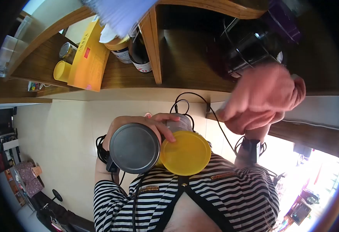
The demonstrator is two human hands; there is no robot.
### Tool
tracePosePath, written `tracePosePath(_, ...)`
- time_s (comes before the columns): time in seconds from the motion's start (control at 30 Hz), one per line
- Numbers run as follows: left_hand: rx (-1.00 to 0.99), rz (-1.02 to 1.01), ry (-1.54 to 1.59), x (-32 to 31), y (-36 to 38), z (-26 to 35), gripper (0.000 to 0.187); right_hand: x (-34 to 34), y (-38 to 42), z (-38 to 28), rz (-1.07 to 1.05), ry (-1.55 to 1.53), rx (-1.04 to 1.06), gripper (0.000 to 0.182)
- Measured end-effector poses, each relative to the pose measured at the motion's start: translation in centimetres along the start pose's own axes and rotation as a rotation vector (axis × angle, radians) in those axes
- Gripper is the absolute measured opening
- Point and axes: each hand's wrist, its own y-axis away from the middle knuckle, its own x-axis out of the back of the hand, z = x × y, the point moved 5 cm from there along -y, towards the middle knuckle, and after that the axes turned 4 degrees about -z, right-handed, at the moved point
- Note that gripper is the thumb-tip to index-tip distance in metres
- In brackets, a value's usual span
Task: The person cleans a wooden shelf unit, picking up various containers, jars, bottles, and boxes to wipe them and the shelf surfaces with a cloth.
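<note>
My left hand [156,123] is wrapped around two containers held close to my chest. One has a round dark grey lid [134,148]; beside it is one with a round yellow lid [186,153], and a fingertip rests on its edge. Only the lids show well, as the bodies are mostly hidden below. My right hand [257,133] holds a pink cloth [260,96], which covers its fingers and is blurred by motion. The cloth is at the front of a wooden shelf [188,58], near a dark glossy object with metal wires [250,46].
On the left shelf stand an orange-yellow box [88,56], a small yellow-lidded jar [62,71], a white tub [120,48] and a dark bottle [139,54]. A wooden divider [151,46] separates the sections. A black cable [219,121] hangs between my arms.
</note>
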Motion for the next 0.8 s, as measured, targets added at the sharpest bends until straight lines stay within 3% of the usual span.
tracePosePath(0.07,-0.029,-0.007,0.022,0.4,-0.2,-0.4,0.035,-1.0,-1.5,-1.7,0.141,0.381,0.160,0.043)
tracePosePath(0.13,-0.036,0.002,0.039,1.1,0.3,-1.4,0.035,-2.8,-2.9,-1.2,0.152,0.800,0.225,0.047)
tracePosePath(0.2,-0.030,0.023,0.048,1.6,0.5,-2.3,0.035,-4.7,-2.9,4.4,-0.024,1.136,0.054,0.052)
tracePosePath(0.27,-0.023,0.044,0.072,2.3,1.1,-3.1,0.035,-5.2,1.3,15.2,-0.327,1.364,-0.310,0.072)
tracePosePath(0.33,-0.010,0.066,0.089,3.2,1.6,-4.0,0.035,-7.2,4.7,22.1,-0.365,1.512,-0.550,0.081)
tracePosePath(0.47,-0.004,0.103,0.121,4.0,2.5,-5.1,0.035,-7.4,0.9,26.6,-0.224,1.500,-0.547,0.086)
tracePosePath(0.57,0.006,0.134,0.142,4.8,3.5,-6.8,0.035,-5.9,-2.5,32.4,-0.155,1.516,-0.585,0.079)
tracePosePath(0.63,0.006,0.146,0.141,5.1,4.0,-7.3,0.035,-4.2,-5.2,36.0,0.062,1.720,-0.503,0.073)
tracePosePath(0.67,0.012,0.149,0.141,5.2,4.3,-7.5,0.035,-3.6,-6.6,38.0,0.108,1.766,-0.597,0.061)
tracePosePath(0.73,0.026,0.161,0.150,5.3,4.8,-8.1,0.035,-2.9,-9.4,39.2,0.149,0.978,-0.549,0.062)
tracePosePath(0.77,0.032,0.171,0.151,5.3,5.0,-8.5,0.035,-3.2,-9.9,38.8,0.152,0.971,-0.559,0.062)
tracePosePath(0.8,0.036,0.178,0.155,5.4,5.1,-8.6,0.035,-5.2,-10.8,37.8,-0.104,1.043,-0.646,0.058)
